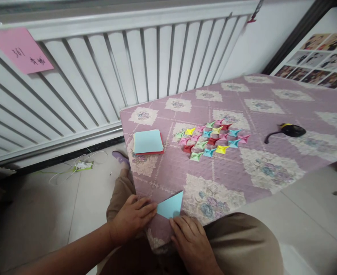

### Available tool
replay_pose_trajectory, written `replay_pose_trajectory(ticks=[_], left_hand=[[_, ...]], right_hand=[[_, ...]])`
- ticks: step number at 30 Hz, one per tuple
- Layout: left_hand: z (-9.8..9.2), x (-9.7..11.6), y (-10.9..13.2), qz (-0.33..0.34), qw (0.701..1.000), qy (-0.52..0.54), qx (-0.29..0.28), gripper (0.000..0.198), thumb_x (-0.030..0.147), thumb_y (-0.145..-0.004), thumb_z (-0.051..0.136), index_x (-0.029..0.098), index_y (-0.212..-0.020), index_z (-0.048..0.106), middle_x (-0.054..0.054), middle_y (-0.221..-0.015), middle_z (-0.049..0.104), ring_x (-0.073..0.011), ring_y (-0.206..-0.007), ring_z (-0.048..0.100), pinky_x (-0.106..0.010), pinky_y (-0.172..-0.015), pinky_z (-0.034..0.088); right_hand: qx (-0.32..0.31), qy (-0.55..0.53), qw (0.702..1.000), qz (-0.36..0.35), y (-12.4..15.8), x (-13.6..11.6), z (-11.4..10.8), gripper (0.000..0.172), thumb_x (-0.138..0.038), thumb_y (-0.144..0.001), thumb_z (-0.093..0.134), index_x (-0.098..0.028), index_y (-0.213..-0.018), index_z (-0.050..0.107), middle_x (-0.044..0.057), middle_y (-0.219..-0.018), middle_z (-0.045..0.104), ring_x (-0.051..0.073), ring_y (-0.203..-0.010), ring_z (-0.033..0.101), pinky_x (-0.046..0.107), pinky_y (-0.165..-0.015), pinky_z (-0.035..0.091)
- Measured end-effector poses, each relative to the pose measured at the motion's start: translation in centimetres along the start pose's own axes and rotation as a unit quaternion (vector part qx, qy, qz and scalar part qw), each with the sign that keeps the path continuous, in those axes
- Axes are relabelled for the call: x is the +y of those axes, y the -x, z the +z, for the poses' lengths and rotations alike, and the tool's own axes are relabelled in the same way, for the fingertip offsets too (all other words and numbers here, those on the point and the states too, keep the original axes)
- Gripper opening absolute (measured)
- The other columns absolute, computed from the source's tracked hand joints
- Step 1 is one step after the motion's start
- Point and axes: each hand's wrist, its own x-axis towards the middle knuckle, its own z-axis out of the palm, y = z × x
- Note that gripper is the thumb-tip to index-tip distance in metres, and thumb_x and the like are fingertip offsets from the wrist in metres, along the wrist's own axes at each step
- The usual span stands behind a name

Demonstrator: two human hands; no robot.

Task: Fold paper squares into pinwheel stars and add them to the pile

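Note:
A light blue sheet of origami paper (171, 206), folded into a triangular shape, lies at the near corner of the table in front of me. At its left corner, the fingertips of my left hand (136, 214) pinch the paper. My right hand (190, 240) holds the lower right corner, thumb and fingers close together on the edge. Beyond my hands stands a stack of coloured square paper (148, 141), light blue on top with red showing underneath. To its right, several small folded paper pieces (213, 141) in green, yellow, pink, red and blue sit in rows.
A floral purple tablecloth (168, 172) covers the table. A black object with a curved cord-like end (293, 130) lies on the right. Behind is a white radiator (145, 61) with a pink note (21, 49). A power strip (83, 166) with cables lies on the floor.

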Motion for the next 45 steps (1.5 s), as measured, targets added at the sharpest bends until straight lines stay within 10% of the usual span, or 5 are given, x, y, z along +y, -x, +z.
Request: replay_pose_trajectory(ticks=[16,24,35,45], left_hand=[[0.4,0.6,0.9,-0.042,0.999,0.017,0.028,0.028,0.021,-0.096,0.042,0.022,-0.121,0.056,-0.004,-0.129,0.058,-0.0213,-0.121,0.044,-0.042,-0.101,0.027],[0.4,0.9,0.2,-0.052,0.998,0.023,0.035,0.023,0.024,-0.096,0.047,0.021,-0.116,0.057,-0.005,-0.125,0.06,-0.0208,-0.117,0.047,-0.039,-0.099,0.029],[-1.0,1.3,-1.3,-0.131,0.985,0.109,0.011,0.016,0.018,-0.088,0.057,0.023,-0.103,0.061,0.0,-0.112,0.063,-0.0172,-0.105,0.052,-0.034,-0.091,0.037],[-0.1,2.3,-4.1,-0.136,0.987,0.067,0.045,0.01,0.02,-0.09,0.055,0.021,-0.099,0.059,-0.003,-0.102,0.06,-0.0198,-0.095,0.052,-0.035,-0.083,0.04]], right_hand=[[-0.003,0.063,0.997,-0.041,0.8,1.0,-1.5,0.028,-0.022,-0.096,0.037,-0.02,-0.107,0.063,0.003,-0.102,0.069,0.022,-0.101,0.058,0.038,-0.093,0.037],[-0.033,0.023,0.998,0.045,-1.5,-0.4,-2.5,0.018,-0.025,-0.092,0.046,-0.023,-0.096,0.064,0.003,-0.091,0.064,0.02,-0.084,0.057,0.036,-0.078,0.043],[-0.048,0.023,0.995,0.081,-3.4,-0.3,0.6,0.014,-0.015,-0.076,0.07,-0.022,-0.086,0.064,0.002,-0.08,0.059,0.021,-0.078,0.054,0.033,-0.071,0.045],[-0.028,0.062,0.997,0.03,-3.1,-0.5,0.2,0.021,-0.022,-0.094,0.046,-0.02,-0.082,0.063,0.003,-0.076,0.056,0.019,-0.076,0.052,0.031,-0.072,0.041]])
